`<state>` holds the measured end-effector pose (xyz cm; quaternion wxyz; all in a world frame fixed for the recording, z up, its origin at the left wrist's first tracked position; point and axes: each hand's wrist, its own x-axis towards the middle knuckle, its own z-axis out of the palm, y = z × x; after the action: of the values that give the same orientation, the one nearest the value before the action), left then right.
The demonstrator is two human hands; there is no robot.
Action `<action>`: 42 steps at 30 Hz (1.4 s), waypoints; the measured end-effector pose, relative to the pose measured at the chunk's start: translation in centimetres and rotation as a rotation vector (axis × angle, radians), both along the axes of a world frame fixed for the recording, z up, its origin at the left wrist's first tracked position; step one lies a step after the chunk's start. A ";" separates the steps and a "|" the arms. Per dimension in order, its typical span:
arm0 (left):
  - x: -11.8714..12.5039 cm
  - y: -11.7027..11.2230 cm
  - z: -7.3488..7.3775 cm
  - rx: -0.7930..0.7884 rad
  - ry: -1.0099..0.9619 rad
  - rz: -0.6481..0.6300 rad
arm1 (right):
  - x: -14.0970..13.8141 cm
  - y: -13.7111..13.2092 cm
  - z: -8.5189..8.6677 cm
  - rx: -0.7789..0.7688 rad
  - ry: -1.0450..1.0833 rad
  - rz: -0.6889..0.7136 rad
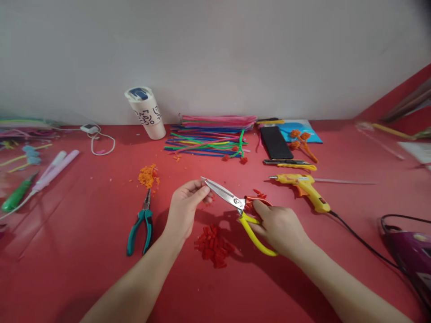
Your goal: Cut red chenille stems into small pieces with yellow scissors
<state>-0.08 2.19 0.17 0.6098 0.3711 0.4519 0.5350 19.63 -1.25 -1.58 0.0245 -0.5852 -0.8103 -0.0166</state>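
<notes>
In my right hand (278,226) is a pair of scissors (225,194) with one red and one yellow handle. The blades point left and lie nearly together. Their tips reach the fingertips of my left hand (186,202), which is closed in a pinch; whatever it holds is too small to make out. On the red tabletop below, between my hands, lies a pile of short red pieces (214,246). A few more red bits (260,194) lie behind the scissors. Teal-handled pliers (144,224) rest left of my left hand, with orange clippings (148,176) beyond their tips.
Pipe cleaners (208,139) in several colours lie along the wall, beside a white tumbler (148,114). To the right are a phone (276,142), a utility knife (284,162) and a yellow glue gun (305,184) with its cord. A green-handled tool (18,196) lies far left.
</notes>
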 end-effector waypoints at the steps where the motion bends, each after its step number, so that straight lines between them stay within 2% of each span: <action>1: 0.0 0.0 0.0 -0.006 -0.002 0.001 | -0.1 0.0 0.1 -0.023 0.028 -0.023; 6: 0.2 -0.3 0.1 -0.064 -0.031 -0.074 | -0.5 -0.1 0.9 -0.220 0.314 -0.094; 10: 0.7 -0.9 0.2 -0.135 -0.066 -0.268 | -0.9 -0.3 1.6 -0.298 0.556 -0.099; 16: 1.5 -1.9 -0.1 -0.237 -0.080 -0.584 | -1.6 -0.8 1.9 -0.471 1.163 -0.180; 18: 1.6 -2.1 -0.2 -0.245 -0.048 -0.656 | -1.7 -0.9 2.1 -0.552 1.249 -0.195; 21: 1.6 -2.2 -0.4 -0.245 -0.003 -0.718 | -1.7 -1.0 2.6 -0.654 1.255 -0.225; 25: 1.6 -2.2 -0.5 -0.239 0.056 -0.738 | -1.7 -0.8 2.9 -0.693 1.265 -0.254; 29: 1.7 -2.2 -0.4 -0.256 0.080 -0.737 | -1.6 -0.8 2.4 -0.730 1.243 -0.233; 35: 2.0 -2.4 -0.4 -0.218 0.170 -0.611 | -1.9 -1.0 1.8 -0.576 1.193 -0.285; 39: 2.4 -2.8 -0.9 -0.129 0.298 -0.537 | -2.2 -1.0 1.8 -0.502 1.179 -0.259; 42: 2.6 -2.8 -0.8 -0.095 0.318 -0.516 | -2.1 -0.9 1.9 -0.485 1.145 -0.238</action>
<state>2.50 -0.64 -0.67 0.6640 0.5238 0.4569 0.2757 17.51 -2.14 0.35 0.3186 -0.5764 -0.5790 0.4807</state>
